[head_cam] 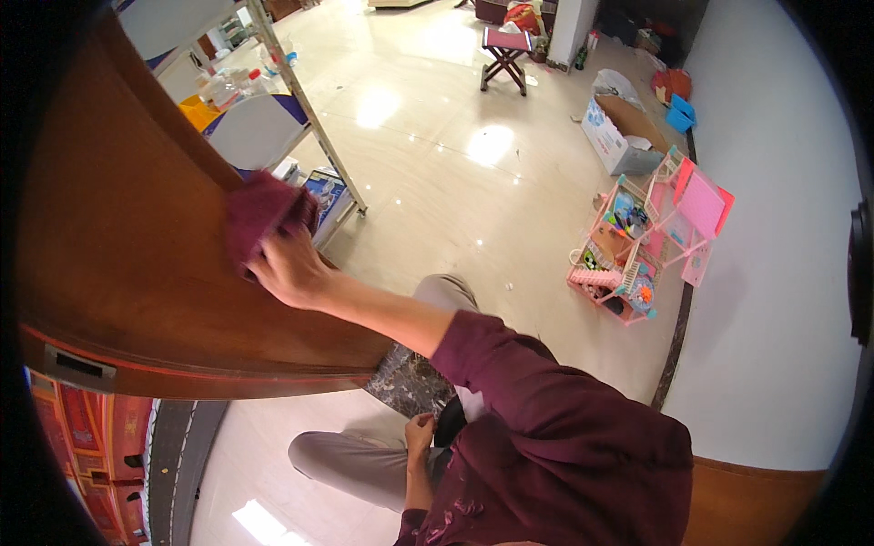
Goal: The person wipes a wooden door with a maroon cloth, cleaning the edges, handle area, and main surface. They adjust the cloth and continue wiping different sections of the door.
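My right hand [290, 269] holds a bunched maroon cloth [263, 215] against the face of a brown wooden door [136, 225]. The cloth is slightly blurred and lies close to a raised moulding of the door. My right arm stretches across the view in a rolled maroon sleeve. Low in front of my body, my left hand [420, 431] rests by my thigh with its fingers curled in, and nothing shows in it. A metal lock plate [78, 368] is set in the door's edge.
A dark marble threshold [410, 382] lies under the door. Behind the door stands a metal-framed rack [307, 116] on casters. A pink toy dollhouse [628, 252] and an open cardboard box [614, 143] line the white wall [765, 205]. A folding stool [505, 54] stands farther off.
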